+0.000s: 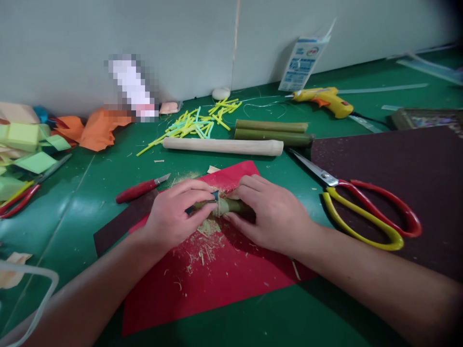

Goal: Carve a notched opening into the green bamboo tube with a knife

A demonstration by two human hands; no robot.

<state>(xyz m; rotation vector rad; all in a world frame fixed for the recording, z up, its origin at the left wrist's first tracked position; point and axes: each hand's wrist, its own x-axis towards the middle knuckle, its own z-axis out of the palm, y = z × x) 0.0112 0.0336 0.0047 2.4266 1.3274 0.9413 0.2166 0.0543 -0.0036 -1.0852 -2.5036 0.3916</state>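
A green bamboo tube lies crosswise between my two hands, over a red sheet. Its pale joint ring shows between my fingertips. My right hand is closed around the tube's right part. Thumb and fingers of my left hand pinch a small dark strip against the tube, just left of the ring. What the strip is made of I cannot tell. The tube's left end is mostly hidden by my fingers. Fine shavings are scattered on the red sheet below the tube.
A red-handled knife lies left; large scissors rest right on a dark brown sheet. Behind are a pale stick, bamboo pieces, yellow tube bits and a yellow glue gun. More scissors lie far left.
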